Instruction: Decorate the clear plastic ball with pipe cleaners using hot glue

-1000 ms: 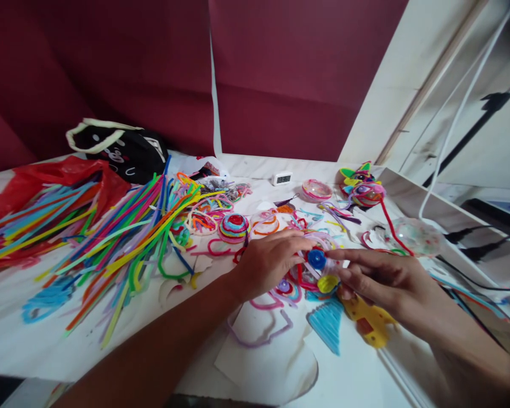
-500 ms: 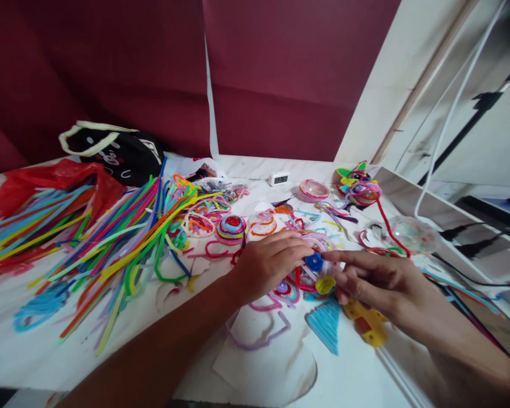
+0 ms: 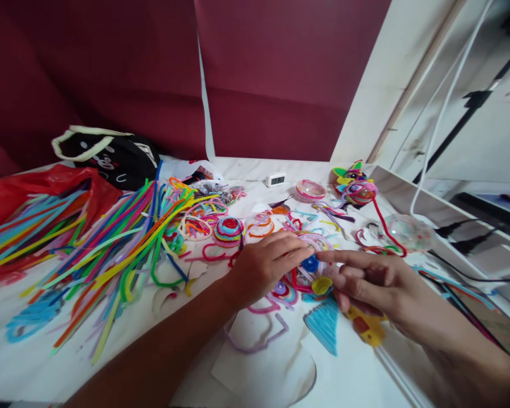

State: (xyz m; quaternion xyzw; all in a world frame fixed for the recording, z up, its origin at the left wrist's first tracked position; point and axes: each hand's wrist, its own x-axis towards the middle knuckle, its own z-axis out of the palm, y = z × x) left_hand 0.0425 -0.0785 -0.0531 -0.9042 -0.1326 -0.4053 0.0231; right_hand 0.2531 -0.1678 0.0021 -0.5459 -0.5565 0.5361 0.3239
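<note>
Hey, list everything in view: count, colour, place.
Backdrop: one, maroon, back
Table: one, white, below clutter
Handled bag: one, black, back left
Plastic bag: one, red, left
Pipe cleaners: many, multicoloured, mostly left
Digital clock: one, white, back centre
Striped ornament: one, multicoloured, centre
Bowl: one, clear, right of clock
Decorated ball: one, multicoloured, back right
Rounded shell: one, clear, right
Cables: several, white and black, right
Paper: some, white, front
Fan-shaped piece: one, light blue, front
Cutout: one, yellow, beside right hand
Rosette: one, blue, between hands
Small disc: one, yellow, near rosette
Left hand: one, bare, centre
Right hand: one, bare, right
</note>
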